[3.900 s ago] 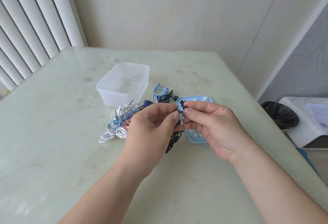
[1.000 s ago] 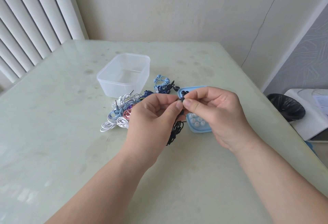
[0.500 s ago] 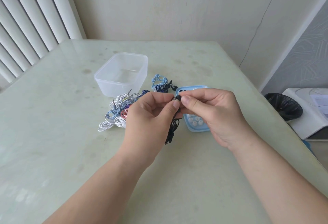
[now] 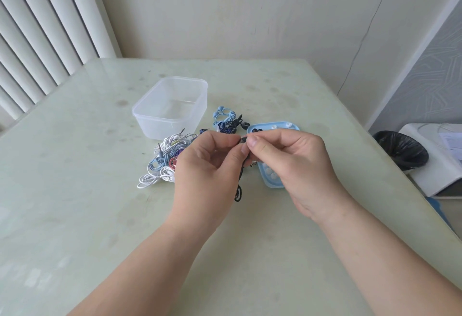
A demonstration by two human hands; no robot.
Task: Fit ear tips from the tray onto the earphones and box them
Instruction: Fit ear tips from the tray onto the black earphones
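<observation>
My left hand (image 4: 210,178) pinches a black earphone (image 4: 243,139) between thumb and forefinger, and its black cord (image 4: 238,193) hangs down to the table. My right hand (image 4: 295,165) pinches a small black ear tip against that earbud; the tip itself is mostly hidden by my fingertips. Behind my right hand lies the light blue tray (image 4: 272,183) with white and black ear tips in it. A tangle of white, blue and pink earphones (image 4: 165,163) lies left of my hands. The clear plastic box (image 4: 172,108) stands beyond it with nothing visible inside.
A coiled blue earphone bundle (image 4: 225,120) sits between the box and the tray. The pale green glass table (image 4: 75,203) ends at the right, where a black-lined bin (image 4: 402,150) and a white appliance (image 4: 440,160) stand on the floor. Blinds hang at the left.
Both hands stay pinched together on the black earphone in front of the tray; my fingers have shifted slightly around the earbud. The hanging cord has barely moved.
</observation>
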